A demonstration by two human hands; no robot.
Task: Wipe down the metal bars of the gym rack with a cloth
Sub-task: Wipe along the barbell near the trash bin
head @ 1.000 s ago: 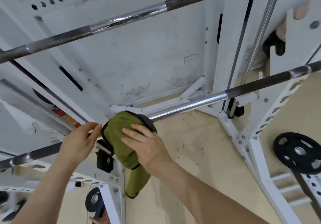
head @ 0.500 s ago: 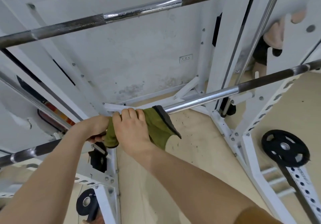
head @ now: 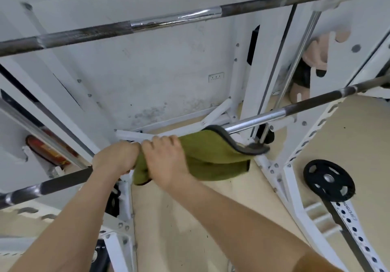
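Right of the cloth (head: 211,157), the lower bar (head: 274,114) runs bare until the white upright (head: 255,85) crosses behind it.

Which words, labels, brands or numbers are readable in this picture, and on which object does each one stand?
No text reads with certainty.
White holed post: dark letters run along it, too blurred to read.
Black weight plate: any marking is too small to read.
Red cylinder at the left: any label is too blurred.
Green cloth: no text seen.
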